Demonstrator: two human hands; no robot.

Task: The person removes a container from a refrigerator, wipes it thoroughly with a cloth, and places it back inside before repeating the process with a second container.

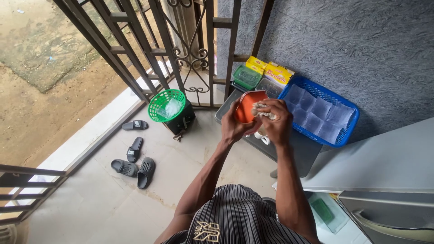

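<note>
a: we see the left hand [235, 124] wrapped round the rim of a round orange plastic bowl [246, 108], fingers curled and closed on its near edge. it seems tipped up so the hollow faces the other hand.

b: yes, and the right hand [275, 122] is bunched tight on a pale crumpled cloth [264, 110], pressing it against the bowl's inner right side. we judge the tilt is there to open the inside to that cloth.

a: so the bowl sits between both palms, just left of the right-hand grip and touching it through the cloth.

b: agreed. both are held up in the air, above a grey flat-topped table [298, 149], not resting on it.

a: beyond the right-hand grip lies a blue slotted plastic basket [350, 129] holding clear sealed sachets. further past the bowl we make out a green lidded plastic box [246, 77] and yellow cardboard packets [278, 73] against the grey textured wall.

b: off to the left of the left-hand grip, well apart, a green mesh plastic basket [166, 105] sits on a dark box by the metal railing. lower on the tiled floor lie dark rubber slippers [134, 162].

a: something small and white shows just beneath the hands; we cannot tell what it is.
</note>
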